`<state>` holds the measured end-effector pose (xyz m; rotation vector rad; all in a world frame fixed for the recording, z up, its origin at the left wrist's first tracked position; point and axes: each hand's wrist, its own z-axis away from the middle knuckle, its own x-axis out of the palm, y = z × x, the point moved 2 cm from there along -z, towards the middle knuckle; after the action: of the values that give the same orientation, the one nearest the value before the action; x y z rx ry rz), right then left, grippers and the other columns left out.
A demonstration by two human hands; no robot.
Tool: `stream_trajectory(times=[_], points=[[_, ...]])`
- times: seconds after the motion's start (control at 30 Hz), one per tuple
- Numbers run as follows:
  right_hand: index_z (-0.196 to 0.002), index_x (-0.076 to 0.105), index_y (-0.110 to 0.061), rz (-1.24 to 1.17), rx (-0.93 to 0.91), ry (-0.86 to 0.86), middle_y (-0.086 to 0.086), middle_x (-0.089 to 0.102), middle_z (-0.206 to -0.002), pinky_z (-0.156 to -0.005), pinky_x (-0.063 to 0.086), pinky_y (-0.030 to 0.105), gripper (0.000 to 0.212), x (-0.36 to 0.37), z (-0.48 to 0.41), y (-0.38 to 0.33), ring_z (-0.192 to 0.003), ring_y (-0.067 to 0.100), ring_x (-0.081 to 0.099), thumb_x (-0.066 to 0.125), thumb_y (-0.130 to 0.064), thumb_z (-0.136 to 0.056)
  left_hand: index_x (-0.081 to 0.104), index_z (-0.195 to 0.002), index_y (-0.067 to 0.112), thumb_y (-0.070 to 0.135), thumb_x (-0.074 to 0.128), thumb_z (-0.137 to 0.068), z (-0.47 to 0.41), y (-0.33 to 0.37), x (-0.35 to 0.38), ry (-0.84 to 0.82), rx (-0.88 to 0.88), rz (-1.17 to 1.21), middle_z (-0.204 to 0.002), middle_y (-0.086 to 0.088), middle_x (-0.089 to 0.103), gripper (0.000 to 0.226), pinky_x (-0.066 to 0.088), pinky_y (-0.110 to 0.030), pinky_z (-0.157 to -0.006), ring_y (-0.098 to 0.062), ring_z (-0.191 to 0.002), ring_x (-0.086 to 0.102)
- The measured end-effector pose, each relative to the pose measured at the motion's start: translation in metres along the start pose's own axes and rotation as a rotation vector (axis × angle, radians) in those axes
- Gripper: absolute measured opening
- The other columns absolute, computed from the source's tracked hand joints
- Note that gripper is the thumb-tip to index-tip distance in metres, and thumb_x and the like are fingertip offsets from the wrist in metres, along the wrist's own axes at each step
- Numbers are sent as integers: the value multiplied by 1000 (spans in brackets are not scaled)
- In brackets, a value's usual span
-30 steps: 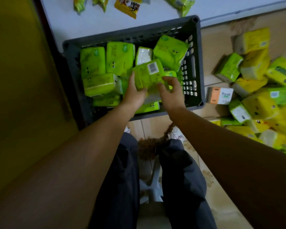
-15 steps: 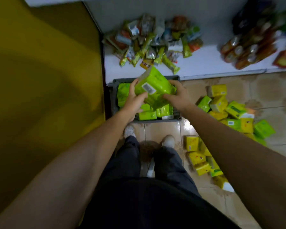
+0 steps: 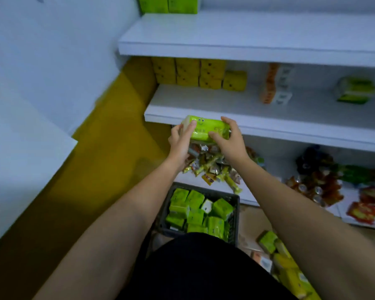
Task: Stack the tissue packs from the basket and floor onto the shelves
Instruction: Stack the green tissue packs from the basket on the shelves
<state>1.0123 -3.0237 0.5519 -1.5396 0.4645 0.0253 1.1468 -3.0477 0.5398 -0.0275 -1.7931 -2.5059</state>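
A green tissue pack with a printed face is held level between my left hand and my right hand, just in front of the edge of the middle shelf. Yellow tissue packs are stacked at the back left of that shelf. Two green packs stand on the upper shelf. Below, the dark basket holds several green packs. More green and yellow packs lie on the floor at the lower right.
Snack wrappers are piled on the bottom shelf under my hands; cans and red packets lie further right. An orange-white box and a green-white pack stand on the middle shelf. A yellow and white wall closes the left side.
I have stood up and raised the green pack from just above the basket to the middle shelf's edge. The view has tilted up from the floor to the shelves.
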Motion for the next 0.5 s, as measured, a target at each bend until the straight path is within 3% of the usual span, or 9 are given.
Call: stream_trajectory(times=[0.03, 0.1, 0.27, 0.33, 0.4, 0.5], points=[[-138, 36, -12, 17, -23, 7, 7, 39, -139, -99, 26, 16, 60, 0, -5, -11, -130, 18, 36, 65, -19, -85, 43, -123, 29, 69, 58, -71, -1, 13, 0, 13, 47, -12, -137, -1, 35, 67, 39, -44, -98, -18, -119, 41], [-143, 26, -14, 41, -68, 15, 6, 30, -145, -96, 21, 14, 70, 0, -16, -32, -134, 17, 30, 65, -22, -85, 41, -126, 19, 54, 50, -88, -7, 37, 0, 12, 142, -23, -131, -2, 38, 53, 33, -30, -92, -14, -115, 40], [-144, 26, -12, 41, -236, 56, 5, 31, -147, -102, 21, 16, 71, 3, -48, -89, -136, 15, 29, 65, -22, -85, 42, -120, 8, 34, 47, -96, -26, 109, -3, 53, 397, -13, -105, 4, 45, 36, 33, -18, -82, 3, -90, 44], [-142, 29, -11, 43, -317, 107, 5, 34, -146, -106, 23, 19, 70, 5, -63, -111, -135, 15, 31, 67, -19, -84, 43, -119, 10, 31, 48, -96, -38, 135, -6, 66, 494, 19, -107, 4, 47, 31, 33, -20, -87, -1, -96, 46], [-142, 31, -12, 34, -384, 156, 3, 37, -145, -110, 27, 25, 69, 8, -78, -133, -134, 14, 33, 67, -19, -83, 40, -131, 8, 30, 48, -96, -47, 161, -9, 62, 558, 36, -121, -1, 45, 42, 31, -20, -92, -9, -112, 44], [-140, 34, -14, 27, -443, 227, 2, 42, -142, -109, 34, 35, 66, 15, -108, -164, -130, 16, 39, 66, -22, -83, 34, -139, 10, 33, 46, -97, -70, 204, -9, 21, 596, 11, -131, -1, 43, 49, 28, -17, -92, -7, -119, 40]])
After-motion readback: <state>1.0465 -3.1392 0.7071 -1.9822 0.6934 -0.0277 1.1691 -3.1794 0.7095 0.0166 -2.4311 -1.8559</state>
